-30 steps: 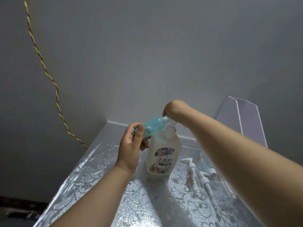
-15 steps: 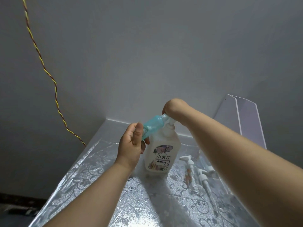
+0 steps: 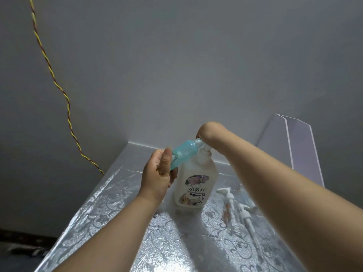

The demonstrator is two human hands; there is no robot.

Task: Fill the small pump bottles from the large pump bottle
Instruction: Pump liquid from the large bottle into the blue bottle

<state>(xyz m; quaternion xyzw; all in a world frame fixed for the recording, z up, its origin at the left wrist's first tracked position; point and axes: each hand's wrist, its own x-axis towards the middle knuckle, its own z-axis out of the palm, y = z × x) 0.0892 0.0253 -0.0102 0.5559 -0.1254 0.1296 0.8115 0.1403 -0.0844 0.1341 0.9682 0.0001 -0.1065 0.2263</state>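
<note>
Silver bench [image 3: 110, 209]: left hand [image 3: 157, 178] grips tilted small bottle [image 3: 183, 154], right hand [image 3: 209, 132] clenched over big bottle [image 3: 196, 183] pump; misaligned mouth risks spill.

Tilted teal small bottle [image 3: 183, 154] meets the upright white large pump bottle [image 3: 193, 185] spout.

The large pump bottle [image 3: 194, 183] stands upright on the surface [image 3: 110, 209], near its back edge. Left of it, a small bottle [image 3: 183, 154] tilts toward its spout. Right of it lie loose pump heads [image 3: 227, 195]. A panel [image 3: 294, 150] leans behind those.
</note>
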